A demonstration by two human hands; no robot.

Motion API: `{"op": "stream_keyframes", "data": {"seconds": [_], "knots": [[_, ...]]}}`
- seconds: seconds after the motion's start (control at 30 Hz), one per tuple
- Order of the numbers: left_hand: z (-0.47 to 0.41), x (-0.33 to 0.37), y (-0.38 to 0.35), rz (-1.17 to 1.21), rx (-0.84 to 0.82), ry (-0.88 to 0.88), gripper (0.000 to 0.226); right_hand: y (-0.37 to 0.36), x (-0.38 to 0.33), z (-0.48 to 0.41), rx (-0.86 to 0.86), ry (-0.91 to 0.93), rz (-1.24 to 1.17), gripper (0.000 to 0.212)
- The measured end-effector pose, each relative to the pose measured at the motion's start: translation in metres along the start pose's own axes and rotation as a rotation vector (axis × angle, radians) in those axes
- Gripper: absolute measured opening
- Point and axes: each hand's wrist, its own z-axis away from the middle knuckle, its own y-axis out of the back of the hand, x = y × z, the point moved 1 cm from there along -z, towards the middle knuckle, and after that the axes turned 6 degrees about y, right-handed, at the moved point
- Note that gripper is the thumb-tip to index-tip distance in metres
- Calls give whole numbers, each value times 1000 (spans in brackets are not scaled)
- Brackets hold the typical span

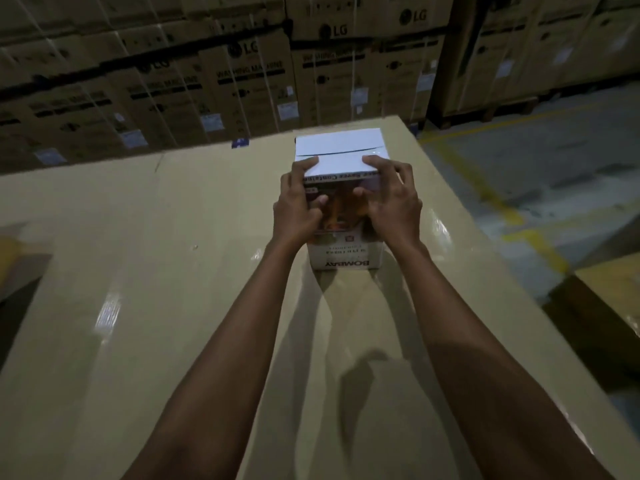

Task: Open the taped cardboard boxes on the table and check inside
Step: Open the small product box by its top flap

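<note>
head view: left hand (298, 206) and right hand (391, 202) both grasp the closed white box (341, 154) upright on the table (138, 271).

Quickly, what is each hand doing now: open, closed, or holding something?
Left hand: holding the white box, fingers curled over its near top edge.
Right hand: holding the same box, on its right side.

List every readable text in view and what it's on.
"LG": stacked cartons behind.
"WASHING MACHINE": same stacked cartons.
"BOMBAY", upside down: small box, near face.
"Saver Contain", upside down, partly hidden: small box, upper front edge.
Carton stickers and the small box's finer print: too blurred to read.
</note>
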Motion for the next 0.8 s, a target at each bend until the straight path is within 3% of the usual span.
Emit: {"op": "stream_keyframes", "data": {"seconds": [0.43, 0.8], "knots": [[243, -102, 191, 69, 25, -45, 66, 22, -208, 246, 66, 37, -32, 50], [348, -134, 269, 114, 63, 16, 67, 35, -286, 339, 10, 58, -49, 50]]}}
